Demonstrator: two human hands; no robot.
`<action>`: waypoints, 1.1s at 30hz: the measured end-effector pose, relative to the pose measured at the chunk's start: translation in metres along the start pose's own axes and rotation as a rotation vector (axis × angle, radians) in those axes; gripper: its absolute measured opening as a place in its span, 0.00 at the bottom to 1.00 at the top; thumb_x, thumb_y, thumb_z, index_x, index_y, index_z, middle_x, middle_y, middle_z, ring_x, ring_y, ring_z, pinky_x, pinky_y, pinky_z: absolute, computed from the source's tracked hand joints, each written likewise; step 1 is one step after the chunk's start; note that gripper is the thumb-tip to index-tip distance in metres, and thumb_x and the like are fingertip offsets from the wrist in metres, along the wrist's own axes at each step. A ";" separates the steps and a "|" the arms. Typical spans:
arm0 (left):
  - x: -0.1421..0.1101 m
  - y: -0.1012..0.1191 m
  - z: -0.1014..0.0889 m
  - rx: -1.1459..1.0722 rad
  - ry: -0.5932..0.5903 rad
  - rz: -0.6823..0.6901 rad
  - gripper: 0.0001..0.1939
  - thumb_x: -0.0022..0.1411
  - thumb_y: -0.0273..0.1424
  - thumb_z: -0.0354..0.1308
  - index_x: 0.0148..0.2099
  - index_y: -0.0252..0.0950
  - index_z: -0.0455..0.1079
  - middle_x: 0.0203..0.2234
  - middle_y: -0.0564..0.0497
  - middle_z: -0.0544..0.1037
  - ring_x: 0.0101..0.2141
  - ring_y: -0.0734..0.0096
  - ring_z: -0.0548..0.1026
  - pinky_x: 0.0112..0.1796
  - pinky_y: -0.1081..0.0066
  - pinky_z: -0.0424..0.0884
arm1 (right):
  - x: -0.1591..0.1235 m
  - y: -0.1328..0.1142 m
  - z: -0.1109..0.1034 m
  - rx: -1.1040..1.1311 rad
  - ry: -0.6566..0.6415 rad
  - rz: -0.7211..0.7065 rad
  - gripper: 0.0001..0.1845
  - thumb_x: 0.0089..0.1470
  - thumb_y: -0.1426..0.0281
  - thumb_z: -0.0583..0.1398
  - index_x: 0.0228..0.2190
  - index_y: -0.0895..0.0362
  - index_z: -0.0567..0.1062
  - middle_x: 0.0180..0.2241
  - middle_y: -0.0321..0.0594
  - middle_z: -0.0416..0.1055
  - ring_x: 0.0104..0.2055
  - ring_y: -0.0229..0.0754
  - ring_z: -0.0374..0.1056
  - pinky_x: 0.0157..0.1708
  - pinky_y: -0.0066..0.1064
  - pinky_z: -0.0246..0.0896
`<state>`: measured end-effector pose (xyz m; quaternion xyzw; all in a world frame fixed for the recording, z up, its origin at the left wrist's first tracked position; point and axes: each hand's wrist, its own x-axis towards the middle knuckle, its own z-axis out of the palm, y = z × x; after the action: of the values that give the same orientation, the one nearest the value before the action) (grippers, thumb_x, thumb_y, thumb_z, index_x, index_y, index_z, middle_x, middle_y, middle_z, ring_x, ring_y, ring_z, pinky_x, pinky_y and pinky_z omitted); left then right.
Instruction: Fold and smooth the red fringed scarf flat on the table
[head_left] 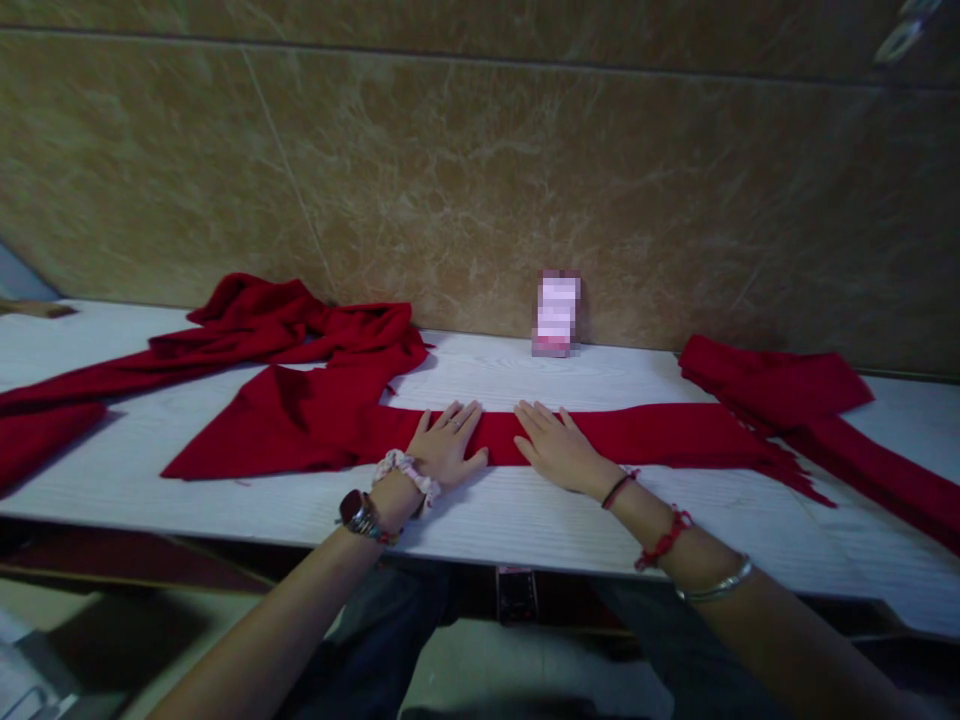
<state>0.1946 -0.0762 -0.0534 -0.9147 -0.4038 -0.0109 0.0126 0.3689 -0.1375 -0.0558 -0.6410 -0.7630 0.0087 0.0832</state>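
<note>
A long red scarf [660, 435] lies across the white table, its right part flat and ending in a fringe. Its left part [277, 430] spreads wider and is creased. My left hand [448, 447] rests palm down on the middle of the scarf, fingers stretched out. A short way to its right, my right hand [556, 447] lies flat on the same strip, fingers extended. Neither hand grips the cloth; a bare stretch of scarf shows between them.
Bunched red cloth [300, 325] lies at the back left of the white table [480, 510]. Another folded red scarf [780, 380] lies at the right. A phone-like object [556, 312], blurred out, leans against the brown marbled wall [450, 180]. The table's front edge is close to my legs.
</note>
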 end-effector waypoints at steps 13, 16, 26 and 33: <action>0.000 -0.006 -0.002 -0.083 0.099 0.246 0.30 0.58 0.37 0.46 0.61 0.32 0.52 0.59 0.43 0.53 0.58 0.53 0.50 0.53 0.49 0.53 | -0.013 0.041 -0.009 -0.007 0.059 -0.097 0.29 0.57 0.60 0.47 0.57 0.62 0.55 0.60 0.48 0.48 0.61 0.51 0.43 0.56 0.52 0.41; 0.001 -0.007 -0.004 -0.155 0.173 0.525 0.21 0.58 0.33 0.49 0.53 0.35 0.64 0.53 0.44 0.63 0.53 0.62 0.62 0.50 0.63 0.62 | -0.016 0.038 -0.017 0.073 0.083 -0.279 0.27 0.55 0.62 0.51 0.54 0.60 0.60 0.58 0.47 0.54 0.60 0.46 0.48 0.57 0.45 0.44; 0.002 -0.006 0.000 -0.123 0.428 0.593 0.13 0.62 0.28 0.45 0.37 0.34 0.72 0.31 0.48 0.73 0.31 0.72 0.69 0.33 0.72 0.69 | -0.025 0.034 -0.022 -0.022 0.069 -0.496 0.17 0.53 0.78 0.51 0.44 0.62 0.71 0.47 0.47 0.69 0.51 0.41 0.63 0.52 0.35 0.57; 0.000 -0.004 -0.006 -0.272 0.281 0.549 0.12 0.60 0.29 0.44 0.35 0.34 0.69 0.34 0.47 0.70 0.37 0.70 0.67 0.40 0.70 0.67 | -0.029 0.032 -0.022 0.002 0.058 -0.443 0.21 0.54 0.80 0.48 0.48 0.61 0.69 0.50 0.45 0.66 0.53 0.40 0.60 0.53 0.35 0.56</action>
<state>0.1917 -0.0737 -0.0476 -0.9722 -0.1314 -0.1868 -0.0519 0.4082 -0.1626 -0.0412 -0.4576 -0.8824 -0.0275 0.1056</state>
